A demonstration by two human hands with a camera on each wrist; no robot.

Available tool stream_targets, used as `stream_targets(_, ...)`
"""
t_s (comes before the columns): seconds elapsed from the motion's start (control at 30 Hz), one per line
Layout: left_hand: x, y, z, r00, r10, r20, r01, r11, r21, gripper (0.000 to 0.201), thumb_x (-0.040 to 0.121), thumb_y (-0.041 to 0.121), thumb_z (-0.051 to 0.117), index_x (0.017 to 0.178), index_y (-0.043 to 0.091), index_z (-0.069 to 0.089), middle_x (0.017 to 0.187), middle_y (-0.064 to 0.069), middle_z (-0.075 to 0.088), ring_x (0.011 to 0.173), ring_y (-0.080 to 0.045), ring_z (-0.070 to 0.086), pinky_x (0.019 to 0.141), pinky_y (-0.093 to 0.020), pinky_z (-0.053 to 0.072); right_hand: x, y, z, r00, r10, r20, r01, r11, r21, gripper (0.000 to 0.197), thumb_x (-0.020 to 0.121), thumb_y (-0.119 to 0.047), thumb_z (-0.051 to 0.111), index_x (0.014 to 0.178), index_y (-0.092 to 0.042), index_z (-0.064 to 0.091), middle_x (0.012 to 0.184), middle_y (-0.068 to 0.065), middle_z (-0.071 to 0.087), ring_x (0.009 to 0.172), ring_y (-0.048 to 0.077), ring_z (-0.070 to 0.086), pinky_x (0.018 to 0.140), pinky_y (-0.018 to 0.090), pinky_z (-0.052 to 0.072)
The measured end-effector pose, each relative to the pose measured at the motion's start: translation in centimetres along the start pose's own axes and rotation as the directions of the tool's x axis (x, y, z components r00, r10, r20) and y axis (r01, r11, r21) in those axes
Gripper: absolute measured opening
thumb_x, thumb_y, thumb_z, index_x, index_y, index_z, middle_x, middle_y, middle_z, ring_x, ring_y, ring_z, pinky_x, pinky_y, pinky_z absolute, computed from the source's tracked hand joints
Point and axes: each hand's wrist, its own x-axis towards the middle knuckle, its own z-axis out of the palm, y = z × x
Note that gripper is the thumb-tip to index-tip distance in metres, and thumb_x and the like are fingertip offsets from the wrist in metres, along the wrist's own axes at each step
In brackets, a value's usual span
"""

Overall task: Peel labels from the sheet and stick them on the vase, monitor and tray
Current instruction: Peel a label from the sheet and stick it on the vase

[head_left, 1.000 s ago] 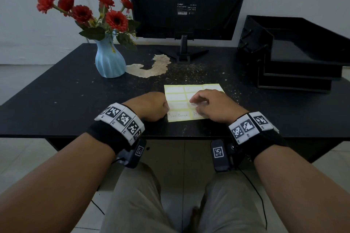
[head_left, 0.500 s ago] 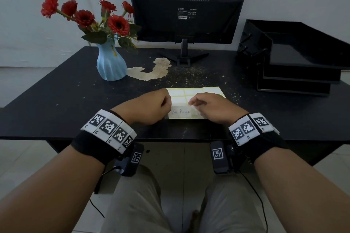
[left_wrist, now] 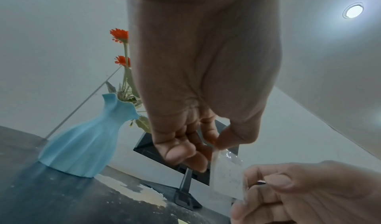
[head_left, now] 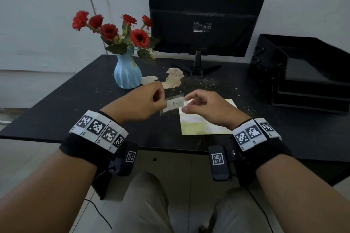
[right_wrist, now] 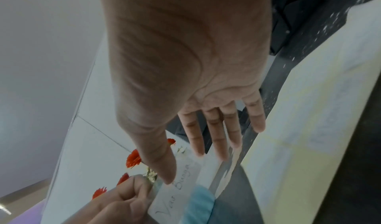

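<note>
A white label (head_left: 173,105) with handwriting hangs in the air above the table. My left hand (head_left: 161,100) pinches its left end between thumb and fingers, as the left wrist view shows (left_wrist: 214,144). My right hand (head_left: 185,103) is at the label's right end with its fingers fairly straight; the thumb (right_wrist: 168,177) touches the label (right_wrist: 177,193). The yellow label sheet (head_left: 200,123) lies flat under my right hand. The blue vase (head_left: 127,73) with red flowers stands at the back left, the black monitor (head_left: 206,15) behind the centre, and the black stacked tray (head_left: 310,73) at the right.
The black table (head_left: 56,111) has a worn pale patch (head_left: 173,79) and crumbs around the monitor stand (head_left: 198,68). The table's front edge runs just below my wrists. A white wall stands behind everything.
Both hands have risen off the sheet. The left hand has peeled the written label away and lifted it leftward and up; the right hand has left the sheet and followed to the label's end.
</note>
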Motion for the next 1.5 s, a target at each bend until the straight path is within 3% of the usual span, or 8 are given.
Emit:
stream_targets(0.17, -0.5, -2.0, -1.6, 0.998, -0.041, -0.045, 0.041, 0.999, -0.002, 0.013, 0.097, 0.016, 0.061, 0.1, 0.004, 0.057, 0.078, 0.001, 0.056, 0.063, -0.009, 0.045, 0.054, -0.013, 0.041, 2.7, -1.4, 2.5, 0.99, -0.134, -0.033, 0.136, 0.988, 0.071, 0.026, 0.084, -0.022, 0.085, 0.104, -0.012, 0.073, 0.097, 0.006, 0.075, 0.085, 0.015, 0.071, 0.08, 0.027, 0.056)
stream_targets(0.4, -0.6, -6.2, -4.2, 0.952, -0.136, -0.273, 0.132, 0.991, -0.033, 0.011, 0.088, 0.015, 0.072, 0.082, 0.016, 0.063, 0.078, 0.0, 0.07, 0.065, -0.012, 0.06, 0.061, -0.024, 0.047, 6.4, -3.3, 5.8, 0.986, -0.147, -0.083, 0.162, 0.965, 0.207, 0.015, 0.089, -0.01, 0.079, 0.097, 0.001, 0.074, 0.081, 0.009, 0.075, 0.07, 0.012, 0.069, 0.057, 0.013, 0.051)
stream_targets(0.6, 0.3, -10.4, -5.7, 0.853, -0.302, -0.426, 0.218, 0.947, -0.235, 0.018, 0.081, 0.014, 0.081, 0.084, 0.022, 0.065, 0.077, -0.002, 0.076, 0.068, -0.02, 0.072, 0.06, -0.033, 0.057, 9.9, -4.9, 8.4, 0.988, -0.123, -0.096, 0.147, 0.941, 0.305, 0.014, 0.082, -0.006, 0.084, 0.092, -0.003, 0.073, 0.078, 0.012, 0.076, 0.065, 0.013, 0.072, 0.055, 0.016, 0.054)
stream_targets(0.7, 1.7, -11.8, -6.2, 0.813, -0.411, -0.413, 0.232, 0.879, -0.417, 0.015, 0.086, 0.005, 0.076, 0.091, 0.014, 0.064, 0.082, -0.014, 0.078, 0.066, -0.026, 0.076, 0.07, -0.044, 0.066, 12.2, -5.4, 9.4, 0.991, -0.091, -0.093, 0.118, 0.934, 0.337, 0.013, 0.082, -0.008, 0.085, 0.082, -0.01, 0.072, 0.072, 0.004, 0.075, 0.062, 0.013, 0.073, 0.054, 0.02, 0.055)
stream_targets(0.83, 3.8, -12.8, -6.9, 0.794, -0.51, -0.331, 0.238, 0.762, -0.603, 0.01, 0.094, -0.002, 0.066, 0.101, 0.003, 0.061, 0.083, -0.02, 0.072, 0.05, -0.012, 0.069, 0.057, -0.026, 0.064, 15.5, -5.8, 10.4, 0.994, -0.064, -0.086, 0.09, 0.934, 0.347, 0.01, 0.085, -0.011, 0.082, 0.085, -0.011, 0.072, 0.078, 0.003, 0.077, 0.065, 0.012, 0.074, 0.06, 0.025, 0.056)
stream_targets(1.13, 7.4, -15.6, -7.2, 0.789, -0.525, -0.319, 0.256, 0.753, -0.606, 0.02, 0.087, 0.001, 0.076, 0.103, 0.003, 0.065, 0.086, -0.02, 0.075, 0.073, -0.027, 0.071, 0.08, -0.043, 0.065, 20.4, -5.4, 10.4, 0.997, -0.016, -0.076, 0.041, 0.942, 0.333, 0.011, 0.086, -0.019, 0.082, 0.087, -0.014, 0.072, 0.096, 0.013, 0.08, 0.076, 0.017, 0.074, 0.066, 0.026, 0.056)
stream_targets(1.4, 8.9, -16.9, -6.9, 0.777, -0.518, -0.357, 0.286, 0.797, -0.532, 0.026, 0.078, 0.005, 0.088, 0.095, 0.009, 0.069, 0.082, -0.017, 0.079, 0.075, -0.034, 0.079, 0.081, -0.048, 0.066, 22.3, -4.3, 9.9, 0.999, -0.031, -0.043, 0.044, 0.94, 0.337, 0.016, 0.092, -0.013, 0.076, 0.078, -0.014, 0.068, 0.084, 0.012, 0.07, 0.065, 0.013, 0.063, 0.056, 0.019, 0.051)
stream_targets(1.5, 9.3, -17.0, -6.5, 0.761, -0.543, -0.354, 0.295, 0.777, -0.556, 0.029, 0.075, 0.007, 0.091, 0.094, 0.009, 0.068, 0.083, -0.018, 0.079, 0.079, -0.037, 0.079, 0.08, -0.049, 0.066, 23.0, -3.5, 10.0, 0.996, -0.036, -0.08, 0.059, 0.948, 0.314, 0.015, 0.091, -0.016, 0.078, 0.078, -0.012, 0.071, 0.083, 0.01, 0.068, 0.072, 0.015, 0.062, 0.063, 0.027, 0.053)
